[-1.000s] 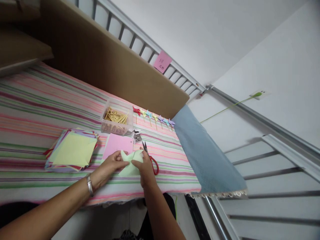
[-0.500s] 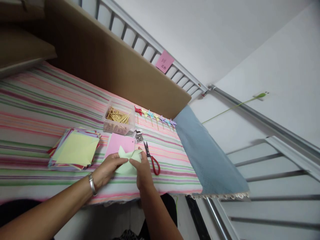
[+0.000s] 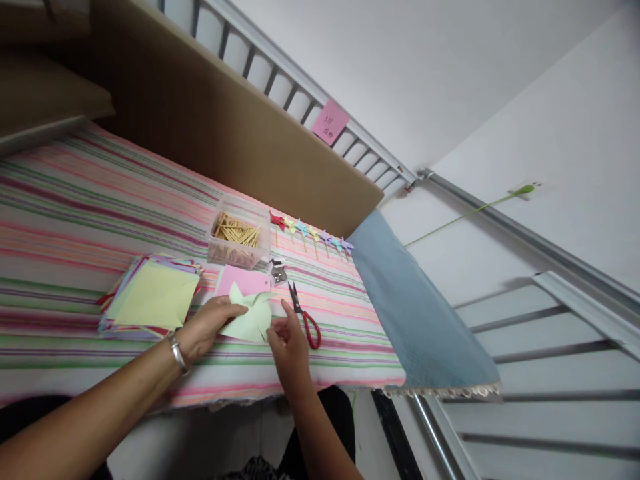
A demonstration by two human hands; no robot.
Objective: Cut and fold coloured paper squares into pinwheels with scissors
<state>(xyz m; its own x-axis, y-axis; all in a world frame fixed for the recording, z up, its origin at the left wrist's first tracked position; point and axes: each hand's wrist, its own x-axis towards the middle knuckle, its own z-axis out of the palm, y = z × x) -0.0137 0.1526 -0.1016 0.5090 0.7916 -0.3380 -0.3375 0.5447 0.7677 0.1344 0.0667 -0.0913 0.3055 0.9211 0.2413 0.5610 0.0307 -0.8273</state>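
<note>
A pale green sheet of paper, cut and partly folded like a pinwheel, is held above the striped cloth. My left hand, with a silver bracelet at the wrist, pinches its left side, thumb on top. At the lower right corner, the thumb of my right hand meets the paper, its other fingers curled behind. Curved flaps stand up at the paper's top. Just beyond it lies pink paper. Red-handled scissors rest open to the right of my right hand.
A stack of coloured square papers lies left. Behind are a clear box of wooden sticks, a small packet of dark pieces and a row of small paper pinwheels. A brown board stands along the back.
My right hand has moved from the paper's centre down to its lower right corner. The upper right flap has sprung out from the middle. My left hand has shifted slightly left.
</note>
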